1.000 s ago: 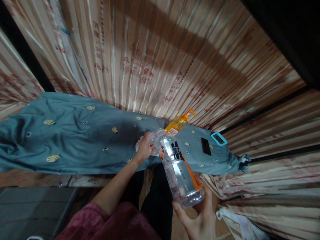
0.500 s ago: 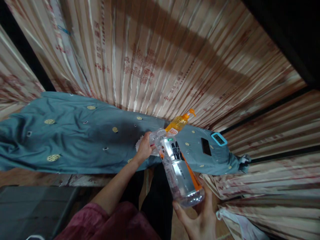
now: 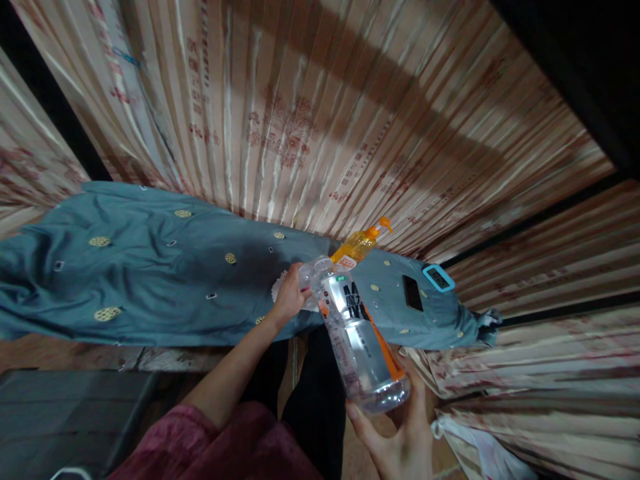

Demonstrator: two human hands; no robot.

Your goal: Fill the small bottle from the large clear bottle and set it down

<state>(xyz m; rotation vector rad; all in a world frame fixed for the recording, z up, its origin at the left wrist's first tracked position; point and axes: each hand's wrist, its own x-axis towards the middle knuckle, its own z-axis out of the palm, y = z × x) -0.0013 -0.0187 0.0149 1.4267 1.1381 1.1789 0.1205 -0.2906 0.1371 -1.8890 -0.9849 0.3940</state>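
Note:
My right hand [image 3: 400, 437] grips the base of a clear plastic bottle [image 3: 357, 337] with an orange and silver label, tilted with its neck pointing away from me. My left hand [image 3: 290, 297] is closed at the bottle's mouth, pinching a white crumpled cloth or tissue [image 3: 280, 288] against it. Both sit over the front edge of a surface covered by a teal cloth [image 3: 150, 273] with small gold motifs. An orange pump bottle [image 3: 359, 245] stands just behind the clear bottle's neck.
A black phone [image 3: 413, 293] and a small blue-framed timer [image 3: 439, 277] lie on the teal cloth to the right. Striped beige curtains hang behind and at both sides. A dark surface lies at lower left, a white bag [image 3: 480, 447] at lower right.

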